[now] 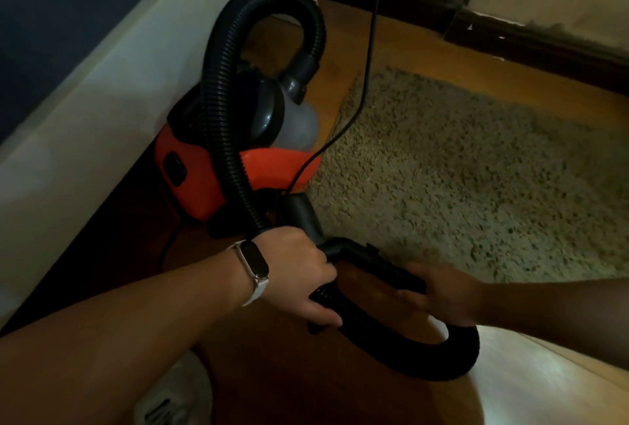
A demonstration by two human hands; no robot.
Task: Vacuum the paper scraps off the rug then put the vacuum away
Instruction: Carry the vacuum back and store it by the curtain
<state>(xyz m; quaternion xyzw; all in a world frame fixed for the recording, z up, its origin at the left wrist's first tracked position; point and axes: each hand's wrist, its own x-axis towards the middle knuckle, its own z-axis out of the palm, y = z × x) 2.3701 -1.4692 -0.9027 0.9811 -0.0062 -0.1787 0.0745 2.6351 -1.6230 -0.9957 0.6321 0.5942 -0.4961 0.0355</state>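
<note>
head view, crouched at the rug's edge. the orange canister vacuum (190, 169) stands on the wooden floor (391, 47), close against a white furniture panel (102, 101) and just beside the corner of the shaggy beige rug (459, 169). its black corrugated hose (218, 91) arches up over the body, drops to the hands, and curls in a second loop below them. a power cord (369, 50) hangs from above and runs down to the machine. no paper scraps show on the visible part of the rug, so the step in hand is judged to be the putting away: gathering the hose before the machine is stowed. the left hand (299, 271), with a wristband (253, 264) on its wrist, reaches forward with the forearm low, its fingers curled tightly round the hose where it meets the rigid end piece (357, 251). the right hand (442, 292) comes in from the right and lies on that end piece; it is motion-blurred, so whether its fingers clasp the piece or merely rest along it cannot be told. the next move probably calls for tightening the loose lower loop against the body and dealing with the cord, which is likely still plugged in.
</note>
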